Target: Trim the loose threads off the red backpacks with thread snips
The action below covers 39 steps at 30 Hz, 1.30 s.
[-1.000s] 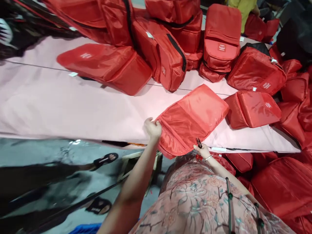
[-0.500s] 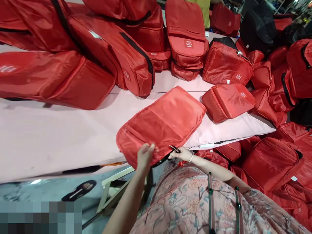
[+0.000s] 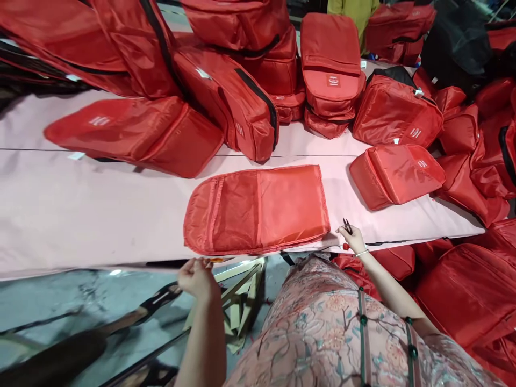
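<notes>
A red backpack (image 3: 292, 207) lies flat on the pink-covered table (image 3: 121, 215), with a mesh pocket at its rounded left end. Its square end points right. My left hand (image 3: 198, 278) is closed, fingertips pinched together by the table's front edge, just below the bag's rounded end. Whatever may be between those fingers is too small to make out. Black thread snips (image 3: 347, 226) stick up from my right hand (image 3: 353, 239), whose fingers are closed around them. That hand is beside the bag's lower right corner, apart from it.
Finished-looking red bags (image 3: 137, 134) lie and stack along the table's far side. A small red bag (image 3: 397, 174) rests to the right. More red bags (image 3: 463, 290) are heaped at lower right. A wooden frame (image 3: 242, 306) stands below the table edge. A person in yellow (image 3: 357, 8) is at the back.
The red backpack has turned from slanting to lying lengthwise along the table's edge. Both hands have let go of it and moved apart, left hand leftward, right hand rightward with the snips.
</notes>
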{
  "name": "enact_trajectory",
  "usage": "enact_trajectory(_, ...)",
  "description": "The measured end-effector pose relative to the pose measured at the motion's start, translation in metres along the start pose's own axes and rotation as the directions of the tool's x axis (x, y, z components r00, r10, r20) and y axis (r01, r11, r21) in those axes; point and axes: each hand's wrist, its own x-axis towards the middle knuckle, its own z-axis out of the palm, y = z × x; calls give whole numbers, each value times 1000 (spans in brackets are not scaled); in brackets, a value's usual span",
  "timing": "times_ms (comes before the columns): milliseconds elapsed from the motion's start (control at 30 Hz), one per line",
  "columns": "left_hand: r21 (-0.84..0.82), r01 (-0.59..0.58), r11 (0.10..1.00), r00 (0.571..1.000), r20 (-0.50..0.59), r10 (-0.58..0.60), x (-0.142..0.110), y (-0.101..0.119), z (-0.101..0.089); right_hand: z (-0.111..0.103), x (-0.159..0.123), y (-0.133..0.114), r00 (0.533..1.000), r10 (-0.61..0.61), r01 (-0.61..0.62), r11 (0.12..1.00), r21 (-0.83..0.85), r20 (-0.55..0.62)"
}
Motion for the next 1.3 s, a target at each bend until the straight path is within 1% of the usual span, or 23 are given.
enact_trajectory(67, -123, 159, 980, 986, -29, -164, -16, -8, 6, 1, 4, -2, 998, -61, 61, 996, -64, 1)
enact_trajectory(167, -173, 375, 911, 927, 99, -363, -36, -21, 23, 11, 10, -12, 981, -168, 186, 956, -228, 96)
enact_trajectory(233, -177, 522, 834, 852, 145, -503, -47, -32, 37, 19, 14, -23, 967, -200, 248, 881, -403, 159)
enact_trajectory(300, -191, 667, 720, 745, 196, -638, -56, -43, 50, 29, 15, -34, 955, -213, 292, 811, -508, 208)
enact_trajectory(367, -212, 772, 599, 636, 263, -726, -63, -49, 58, 40, 14, -47, 934, -235, 341, 814, -470, 270)
enact_trajectory(400, -228, 800, 555, 600, 291, -745, -67, -50, 59, 47, 12, -55, 922, -251, 358, 842, -403, 295)
enact_trajectory(433, -245, 809, 535, 588, 309, -748, -69, -49, 59, 55, 10, -64, 915, -264, 360, 877, -318, 306)
enact_trajectory(467, -267, 797, 541, 603, 307, -737, -71, -46, 57, 63, 8, -74, 916, -269, 342, 912, -226, 298)
enact_trajectory(533, -318, 737, 597, 673, 263, -691, -73, -35, 50, 79, 4, -96, 936, -246, 265, 963, -43, 251)
enact_trajectory(567, -344, 714, 609, 694, 240, -679, -72, -26, 46, 86, 2, -108, 950, -219, 215, 976, 44, 223)
enact_trajectory(667, -405, 712, 573, 689, 244, -683, -65, 4, 37, 99, 2, -139, 979, -112, 61, 960, 275, 173)
enact_trajectory(700, -419, 705, 573, 698, 264, -666, -61, 16, 36, 100, 4, -147, 984, -72, 12, 940, 342, 163)
enact_trajectory(733, -435, 672, 599, 732, 274, -623, -58, 28, 36, 99, 6, -153, 988, -31, -34, 915, 402, 154)
enact_trajectory(833, -475, 430, 768, 903, 211, -375, -51, 65, 37, 89, 16, -161, 988, 85, -144, 826, 545, 132)
enact_trajectory(867, -466, 337, 818, 941, 186, -282, -52, 76, 39, 84, 19, -160, 985, 113, -170, 794, 584, 133)
enact_trajectory(933, -404, 173, 898, 978, 179, -108, -61, 95, 42, 74, 26, -158, 980, 146, -200, 732, 652, 136)
enact_trajectory(1000, -308, 7, 951, 967, 245, 73, -79, 108, 48, 64, 33, -154, 981, 149, -195, 682, 705, 127)
enact_trajectory(1067, -219, -187, 958, 890, 374, 259, -103, 112, 57, 57, 40, -151, 984, 136, -174, 650, 740, 113)
enact_trajectory(1100, -184, -297, 937, 825, 445, 349, -116, 112, 62, 53, 44, -151, 986, 127, -164, 642, 749, 107)
enact_trajectory(1167, -136, -530, 837, 648, 572, 503, -140, 110, 73, 49, 49, -151, 989, 107, -150, 641, 753, 106)
enact_trajectory(1233, -125, -725, 678, 452, 656, 604, -156, 108, 82, 47, 51, -152, 990, 87, -143, 647, 749, 114)
enact_trajectory(1267, -124, -792, 598, 371, 680, 632, -160, 107, 86, 47, 51, -153, 990, 78, -141, 649, 748, 119)
enact_trajectory(1300, -122, -839, 531, 309, 696, 648, -163, 107, 88, 47, 51, -154, 990, 72, -142, 648, 748, 125)
